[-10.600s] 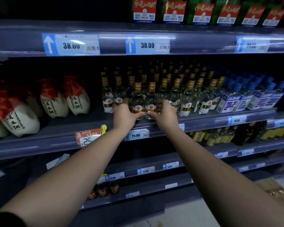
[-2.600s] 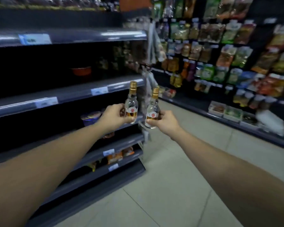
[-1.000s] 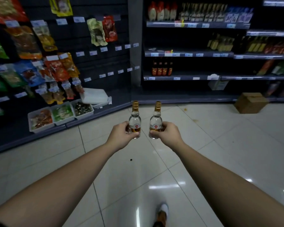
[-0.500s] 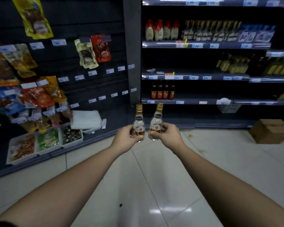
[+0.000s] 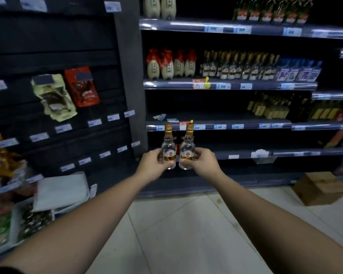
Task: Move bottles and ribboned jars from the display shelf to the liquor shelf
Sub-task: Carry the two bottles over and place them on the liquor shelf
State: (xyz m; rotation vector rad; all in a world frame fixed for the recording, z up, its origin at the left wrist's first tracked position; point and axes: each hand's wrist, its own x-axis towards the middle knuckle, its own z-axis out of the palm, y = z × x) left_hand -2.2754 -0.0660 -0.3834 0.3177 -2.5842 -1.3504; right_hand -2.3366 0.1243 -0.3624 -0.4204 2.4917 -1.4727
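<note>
- Bottles upright, one per hand: left hand (image 5: 153, 164) wraps left bottle (image 5: 168, 150), right hand (image 5: 203, 162) wraps right bottle (image 5: 187, 151), held before the liquor shelf (image 5: 222, 126).
- We judge: keep them apart, set down on bare shelf edge.
- Clear glass, gold caps, red-white labels.
</note>
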